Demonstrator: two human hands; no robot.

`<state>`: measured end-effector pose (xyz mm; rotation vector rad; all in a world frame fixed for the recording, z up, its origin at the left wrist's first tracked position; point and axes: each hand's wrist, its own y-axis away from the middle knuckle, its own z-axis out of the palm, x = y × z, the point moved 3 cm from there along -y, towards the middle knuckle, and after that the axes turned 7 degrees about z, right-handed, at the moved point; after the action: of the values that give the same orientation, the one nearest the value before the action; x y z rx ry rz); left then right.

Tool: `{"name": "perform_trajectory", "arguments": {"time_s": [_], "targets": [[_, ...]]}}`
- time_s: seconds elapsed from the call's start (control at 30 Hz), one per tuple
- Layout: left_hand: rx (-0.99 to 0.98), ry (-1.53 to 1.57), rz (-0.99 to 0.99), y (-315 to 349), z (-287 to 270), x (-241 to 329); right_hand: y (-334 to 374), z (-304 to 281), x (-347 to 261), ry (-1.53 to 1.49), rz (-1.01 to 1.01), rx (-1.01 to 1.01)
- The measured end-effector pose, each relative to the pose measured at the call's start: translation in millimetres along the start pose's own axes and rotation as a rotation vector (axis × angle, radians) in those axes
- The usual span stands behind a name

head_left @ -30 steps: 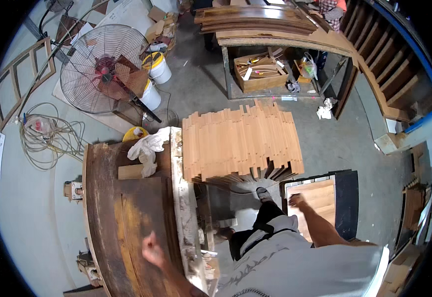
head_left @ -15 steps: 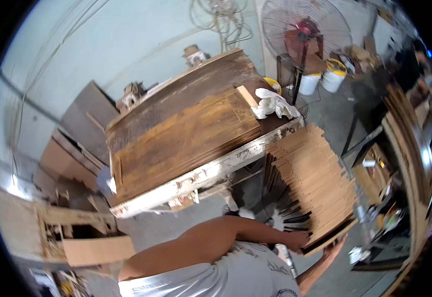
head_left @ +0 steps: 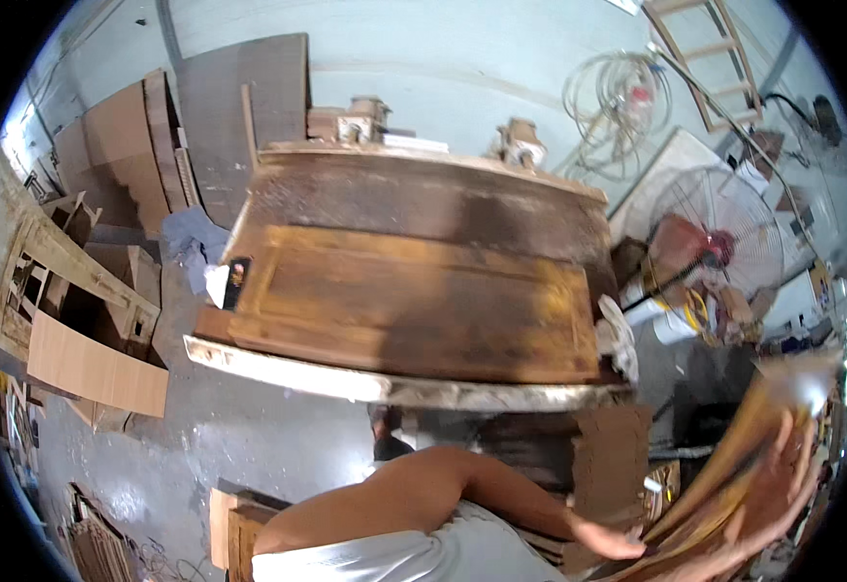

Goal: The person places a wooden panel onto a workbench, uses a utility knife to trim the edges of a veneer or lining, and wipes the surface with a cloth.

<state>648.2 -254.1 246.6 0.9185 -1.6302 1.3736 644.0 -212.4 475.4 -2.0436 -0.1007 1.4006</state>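
Observation:
At the lower right, a long wooden panel (head_left: 734,436) stands tilted on its edge, blurred by motion. My right hand (head_left: 778,490) lies along its outer side with the fingers reaching up the panel. My left hand (head_left: 606,538) is at its near end, thumb showing, the other fingers mostly hidden. Beside the panel, partly behind my left arm, is a stack of thin boards (head_left: 613,461). In front of me a brown framed wooden panel (head_left: 414,301) lies flat on a worn workbench (head_left: 375,388), touched by neither hand.
A white crumpled cloth (head_left: 619,339) hangs at the bench's right end. Past it stand a large fan (head_left: 719,238) and white buckets (head_left: 676,325). Boards (head_left: 239,126) lean on the left wall. A wooden cabinet frame (head_left: 103,281) stands at left, and coiled hose (head_left: 618,107) hangs behind.
My view has turned, bringing the bench nearer the middle. Both hands were low at the end of the board stack; now they hold a raised, tilted panel at the right.

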Motion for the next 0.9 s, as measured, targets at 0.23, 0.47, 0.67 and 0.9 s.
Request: {"name": "perform_trajectory", "arguments": {"time_s": [0.23, 0.47, 0.67, 0.9], "targets": [[0.834, 0.975, 0.36, 260, -182, 59, -27, 118, 60, 0.989, -0.046, 0.175], [1.441, 1.076, 0.644, 475, -214, 91, -96, 113, 199, 0.986, 0.707, -0.024], [1.82, 1.043, 0.76, 535, -290, 98, -240, 244, 337, 0.723, 0.638, -0.44], [2.109, 1.055, 0.661, 591, -425, 51, -358, 385, 577, 0.898, 0.528, -0.52]]}}
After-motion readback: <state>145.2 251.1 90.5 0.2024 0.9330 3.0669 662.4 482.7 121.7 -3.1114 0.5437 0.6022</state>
